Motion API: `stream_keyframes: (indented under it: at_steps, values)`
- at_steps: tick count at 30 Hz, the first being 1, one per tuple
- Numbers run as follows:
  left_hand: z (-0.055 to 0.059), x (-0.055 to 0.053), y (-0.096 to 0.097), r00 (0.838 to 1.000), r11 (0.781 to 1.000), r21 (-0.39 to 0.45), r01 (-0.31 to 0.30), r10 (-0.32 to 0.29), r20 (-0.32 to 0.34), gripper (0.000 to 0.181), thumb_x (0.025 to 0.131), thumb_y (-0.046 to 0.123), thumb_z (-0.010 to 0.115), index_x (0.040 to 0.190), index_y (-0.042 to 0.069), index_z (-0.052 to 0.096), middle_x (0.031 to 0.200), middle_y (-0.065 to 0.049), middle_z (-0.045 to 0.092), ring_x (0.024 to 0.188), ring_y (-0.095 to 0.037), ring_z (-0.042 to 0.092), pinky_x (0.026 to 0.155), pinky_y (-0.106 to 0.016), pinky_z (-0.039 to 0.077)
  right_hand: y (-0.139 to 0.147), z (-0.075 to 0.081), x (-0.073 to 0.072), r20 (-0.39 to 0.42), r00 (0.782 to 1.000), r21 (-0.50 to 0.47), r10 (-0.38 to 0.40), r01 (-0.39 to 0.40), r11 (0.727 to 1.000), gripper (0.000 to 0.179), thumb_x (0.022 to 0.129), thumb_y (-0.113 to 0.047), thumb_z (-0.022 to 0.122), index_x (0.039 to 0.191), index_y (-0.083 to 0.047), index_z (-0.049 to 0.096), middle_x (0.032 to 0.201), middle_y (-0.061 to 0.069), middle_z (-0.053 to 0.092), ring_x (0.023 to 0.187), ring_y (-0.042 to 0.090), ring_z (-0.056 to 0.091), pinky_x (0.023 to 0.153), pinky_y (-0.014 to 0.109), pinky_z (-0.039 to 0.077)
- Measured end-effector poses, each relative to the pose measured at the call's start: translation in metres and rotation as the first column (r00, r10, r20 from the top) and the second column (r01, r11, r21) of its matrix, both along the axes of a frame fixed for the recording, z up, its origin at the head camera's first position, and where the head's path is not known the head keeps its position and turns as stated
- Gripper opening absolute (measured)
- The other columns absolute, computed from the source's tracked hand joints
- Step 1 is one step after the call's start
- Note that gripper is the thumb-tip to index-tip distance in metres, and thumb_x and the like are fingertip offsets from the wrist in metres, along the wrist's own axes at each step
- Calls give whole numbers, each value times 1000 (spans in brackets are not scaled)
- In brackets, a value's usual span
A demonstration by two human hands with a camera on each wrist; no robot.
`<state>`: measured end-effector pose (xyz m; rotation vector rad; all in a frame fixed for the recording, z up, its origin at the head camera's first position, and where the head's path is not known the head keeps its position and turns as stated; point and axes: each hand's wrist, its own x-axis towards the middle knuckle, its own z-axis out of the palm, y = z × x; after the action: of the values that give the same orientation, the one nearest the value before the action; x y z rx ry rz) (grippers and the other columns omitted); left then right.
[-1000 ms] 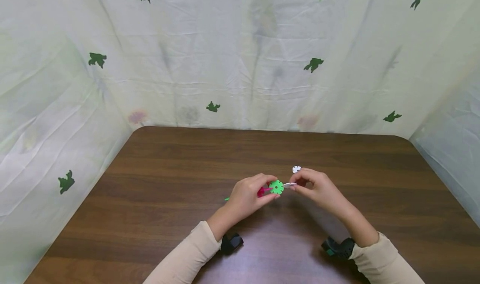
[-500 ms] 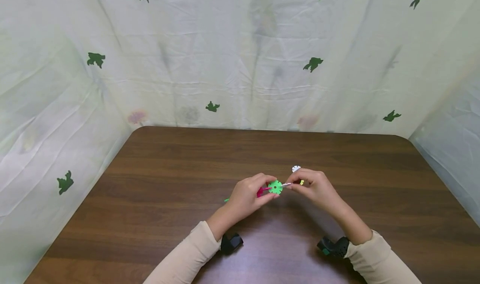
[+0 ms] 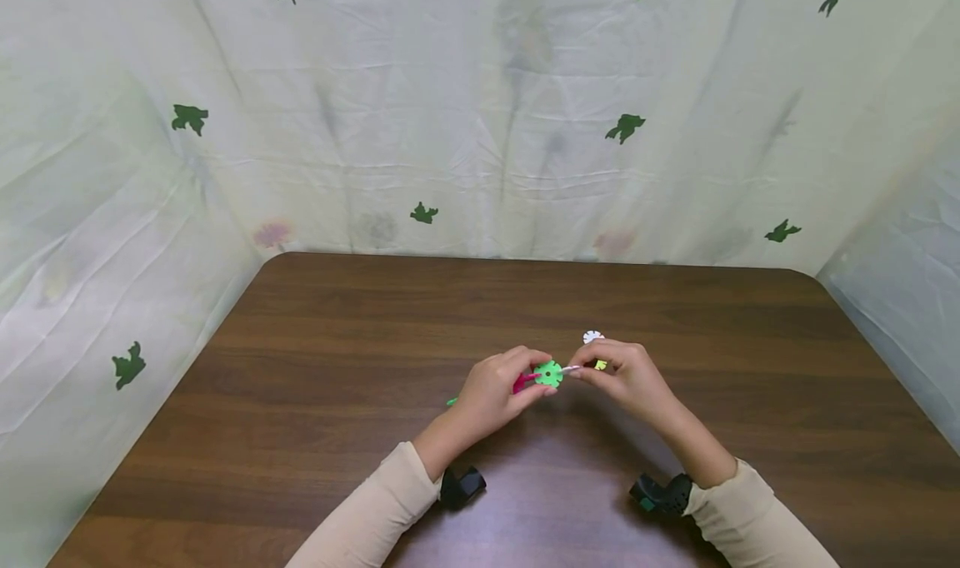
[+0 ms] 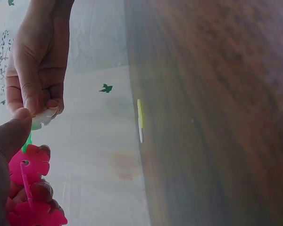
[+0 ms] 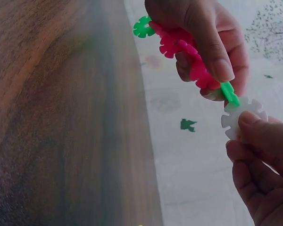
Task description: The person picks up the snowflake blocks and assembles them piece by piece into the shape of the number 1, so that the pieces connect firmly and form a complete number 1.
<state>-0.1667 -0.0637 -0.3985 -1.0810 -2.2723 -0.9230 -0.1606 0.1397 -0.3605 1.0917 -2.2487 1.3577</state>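
My left hand [image 3: 491,391] grips a chain of notched plastic linking discs, fingers and thumb curled round it. Pink discs [image 4: 28,162] fill the middle of that chain. One green disc [image 3: 548,374] stands face-on at its right end, by the left fingertips, and another green disc [image 5: 140,27] sticks out at the far end. Between thumb and fingers, my right hand [image 3: 633,375] pinches a white notched disc [image 5: 231,121]. Its edge meets the green disc's edge, the two lying crosswise. The right fingers hide part of the white disc.
On the brown wooden table [image 3: 360,318], a second white disc [image 3: 592,336] and a yellow disc [image 3: 601,365] lie just beyond my right hand, partly covered by it. A pale curtain with green leaf shapes [image 3: 424,212] hangs behind the table's back edge.
My right hand has moved slightly left, bringing the white disc closer in against the green one. The yellow disc on the table now shows past the right fingers. My left hand is almost still.
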Motion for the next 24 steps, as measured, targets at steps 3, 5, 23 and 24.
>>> stream_keyframes:
  at_steps: [3, 5, 23, 24]
  values:
    - [0, 0, 0, 1000, 1000, -7, -7, 6, -11, 31, 74, 22, 74, 99, 7, 62, 85, 3, 60, 62, -6, 47, 57, -17, 39, -1, 2, 1, -5, 1000, 5, 0, 0, 1000, 18, 65, 13, 71, 75, 0, 64, 69, 7, 61, 62, 14, 52, 49, 23, 42]
    - [0, 0, 0, 1000, 1000, -12, -7, 7, -13, 31, 74, 22, 74, 99, 7, 63, 85, 3, 60, 62, -6, 47, 57, -17, 39, -1, 1, 1, -15, 1000, 1, 2, -2, 1000, 19, 64, 13, 71, 75, 0, 64, 69, 7, 61, 62, 15, 52, 50, 21, 42]
    - [-4, -3, -2, 1000, 1000, -25, 9, -9, 12, 30, 75, 21, 74, 99, 7, 62, 85, 4, 60, 62, -4, 47, 57, -15, 39, 5, -30, -17, -60, 998, 36, 14, -12, 999, 25, 65, 10, 73, 80, -9, 66, 75, -3, 62, 68, 9, 55, 60, 18, 46]
    - [-4, -3, -2, 1000, 1000, -22, 11, -11, 15, 30, 75, 21, 74, 99, 7, 62, 85, 4, 60, 63, -4, 47, 57, -14, 39, 5, -28, -16, -54, 998, 41, 11, -8, 999, 25, 65, 10, 73, 81, -8, 66, 75, -3, 62, 68, 9, 55, 60, 18, 46]
